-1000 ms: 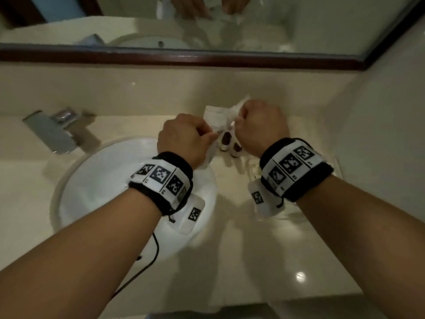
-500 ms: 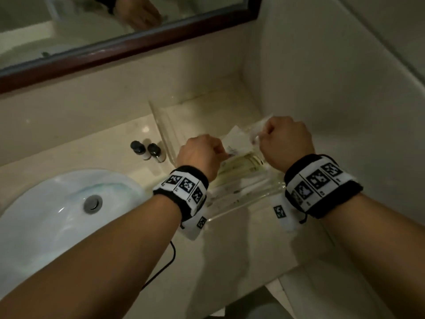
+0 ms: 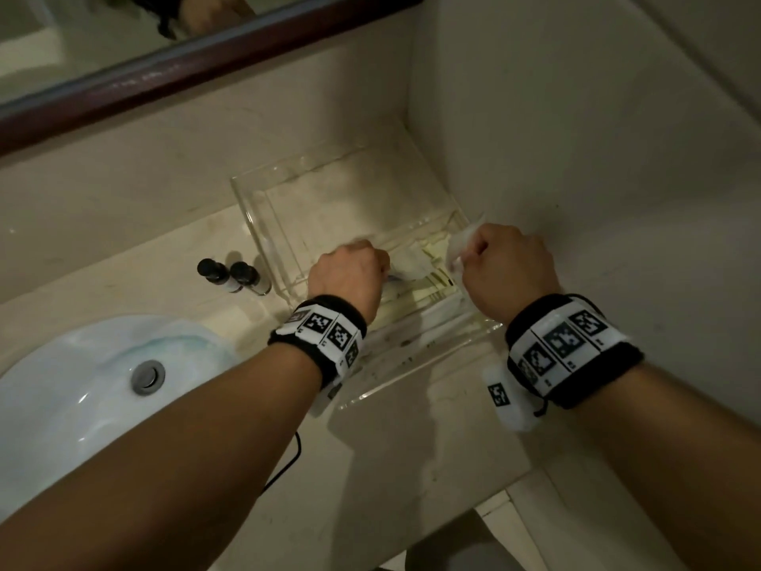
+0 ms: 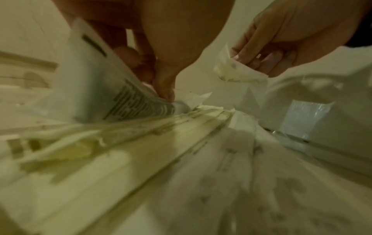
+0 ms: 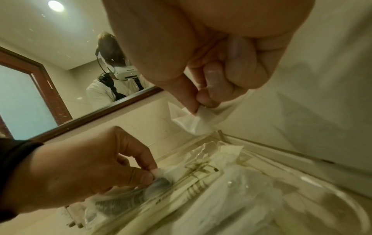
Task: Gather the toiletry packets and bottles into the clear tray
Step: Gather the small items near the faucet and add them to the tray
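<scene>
A clear tray (image 3: 263, 224) stands on the counter in the corner, with several pale packets (image 3: 432, 286) lying at its near end. My left hand (image 3: 350, 274) is low in the tray and pinches a white printed packet (image 4: 120, 95) between thumb and fingertips (image 4: 167, 95). My right hand (image 3: 502, 265) is over the tray's right side by the wall and pinches a small white packet (image 5: 197, 120), which hangs just above the pile. Two small dark-capped bottles (image 3: 230, 276) stand upright on the counter just left of the tray.
A white basin (image 3: 61, 385) with a metal drain (image 3: 148, 377) lies at the left. A side wall (image 3: 576, 158) rises right beside the tray. The wood-framed mirror (image 3: 206, 63) runs along the back. The counter's front edge (image 3: 473, 508) is near.
Both hands moved right, from above the bottles to over the tray, then lower into it. They have drawn apart, each with its own packet.
</scene>
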